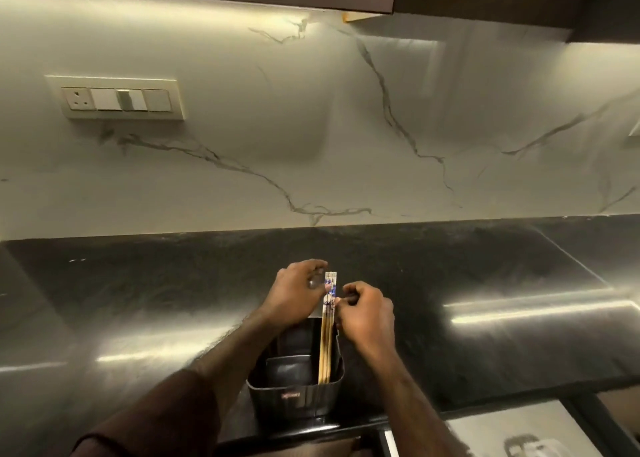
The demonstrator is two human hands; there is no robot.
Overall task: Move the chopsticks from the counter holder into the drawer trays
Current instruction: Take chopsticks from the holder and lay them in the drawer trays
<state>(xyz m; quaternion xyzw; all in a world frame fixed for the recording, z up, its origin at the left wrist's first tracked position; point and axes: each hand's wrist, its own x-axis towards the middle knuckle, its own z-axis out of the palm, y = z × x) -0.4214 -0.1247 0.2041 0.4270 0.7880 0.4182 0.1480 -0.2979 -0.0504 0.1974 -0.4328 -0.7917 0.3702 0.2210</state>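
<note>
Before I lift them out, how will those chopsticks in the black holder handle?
The chopsticks look thin, straight and wooden, so probably stiff and light. Bunched loosely between the left hand and right hand, they may fan apart or slip. The holder looks light and might tip if they drag.

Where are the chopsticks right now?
The chopsticks stand upright in the right side of the dark holder on the black counter, low in the middle of the head view, their patterned tops between the left hand and right hand.
</note>
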